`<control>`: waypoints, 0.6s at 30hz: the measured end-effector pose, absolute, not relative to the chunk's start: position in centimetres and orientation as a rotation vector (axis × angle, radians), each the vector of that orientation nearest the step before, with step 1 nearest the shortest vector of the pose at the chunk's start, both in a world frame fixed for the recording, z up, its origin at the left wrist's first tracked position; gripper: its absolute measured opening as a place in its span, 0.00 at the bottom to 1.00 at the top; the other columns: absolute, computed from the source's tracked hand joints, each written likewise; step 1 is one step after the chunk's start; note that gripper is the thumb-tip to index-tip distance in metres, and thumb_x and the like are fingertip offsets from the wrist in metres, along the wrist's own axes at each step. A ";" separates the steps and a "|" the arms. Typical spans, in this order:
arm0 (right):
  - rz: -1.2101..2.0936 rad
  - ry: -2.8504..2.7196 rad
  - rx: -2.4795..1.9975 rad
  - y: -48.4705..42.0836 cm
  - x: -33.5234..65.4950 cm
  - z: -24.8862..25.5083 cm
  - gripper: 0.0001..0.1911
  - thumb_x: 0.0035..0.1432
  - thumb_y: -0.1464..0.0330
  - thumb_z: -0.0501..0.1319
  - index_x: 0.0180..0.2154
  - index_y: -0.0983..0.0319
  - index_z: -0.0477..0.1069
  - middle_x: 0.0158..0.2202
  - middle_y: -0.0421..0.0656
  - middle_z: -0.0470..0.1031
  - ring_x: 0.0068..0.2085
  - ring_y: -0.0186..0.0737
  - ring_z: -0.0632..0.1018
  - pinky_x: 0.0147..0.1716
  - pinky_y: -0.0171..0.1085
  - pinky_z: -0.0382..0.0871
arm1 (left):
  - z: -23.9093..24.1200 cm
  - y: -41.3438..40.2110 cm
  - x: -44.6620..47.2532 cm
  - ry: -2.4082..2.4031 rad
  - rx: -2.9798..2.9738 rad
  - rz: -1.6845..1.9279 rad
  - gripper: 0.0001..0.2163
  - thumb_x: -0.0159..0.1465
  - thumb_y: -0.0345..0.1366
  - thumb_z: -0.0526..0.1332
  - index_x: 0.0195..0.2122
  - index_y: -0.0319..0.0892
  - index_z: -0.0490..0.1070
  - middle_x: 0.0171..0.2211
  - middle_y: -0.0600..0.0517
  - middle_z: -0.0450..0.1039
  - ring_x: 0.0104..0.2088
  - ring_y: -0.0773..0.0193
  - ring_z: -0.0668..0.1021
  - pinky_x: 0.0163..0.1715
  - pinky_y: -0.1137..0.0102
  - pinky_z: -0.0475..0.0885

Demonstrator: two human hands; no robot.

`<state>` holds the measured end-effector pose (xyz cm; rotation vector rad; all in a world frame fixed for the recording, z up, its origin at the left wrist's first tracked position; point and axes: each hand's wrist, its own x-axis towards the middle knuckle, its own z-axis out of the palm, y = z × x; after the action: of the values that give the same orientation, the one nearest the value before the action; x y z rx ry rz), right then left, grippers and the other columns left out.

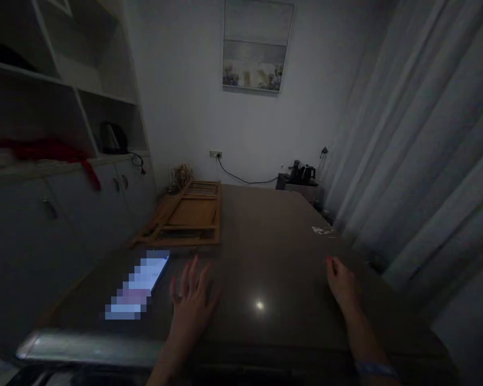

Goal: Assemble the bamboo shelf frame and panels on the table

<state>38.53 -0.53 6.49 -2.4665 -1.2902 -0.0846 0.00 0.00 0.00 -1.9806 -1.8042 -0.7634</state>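
My left hand (pixel 192 292) is open over the near part of a dark, glossy table (pixel 261 268), fingers spread, with nothing in it. Just left of it lies a lit phone (pixel 140 287), its screen mostly blurred out. On the right side of the table is my right hand (pixel 343 281), its fingers curled closed. Whatever is inside that hand, if anything, is hidden. Beyond it, near the table's right edge, some small whitish pieces (pixel 323 230) lie flat, too small to name.
A wooden frame-like piece (pixel 193 212) lies on the far left of the table, with a dried-looking bundle (pixel 181 174) behind it. Cabinets (pixel 92 198) with a kettle (pixel 112 138) and red cloth (pixel 44 149) line the left. Curtains (pixel 418 134) hang at right; dark appliances (pixel 301 171) stand beyond.
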 end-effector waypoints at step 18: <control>0.089 -1.209 -2.257 -0.4 41.9 3.7 0.21 0.63 0.53 0.47 0.30 0.57 0.70 0.29 0.46 0.78 0.32 0.47 0.79 0.30 0.39 0.65 | -0.4 1.2 4.2 -1.768 -2.195 -0.842 0.21 0.66 0.44 0.53 0.59 0.43 0.66 0.66 0.44 0.56 0.65 0.49 0.59 0.64 0.45 0.47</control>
<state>41.89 -0.44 3.73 -2.2570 -1.2085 0.0892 4.22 1.21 -0.42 -2.1951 -1.7679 -0.8416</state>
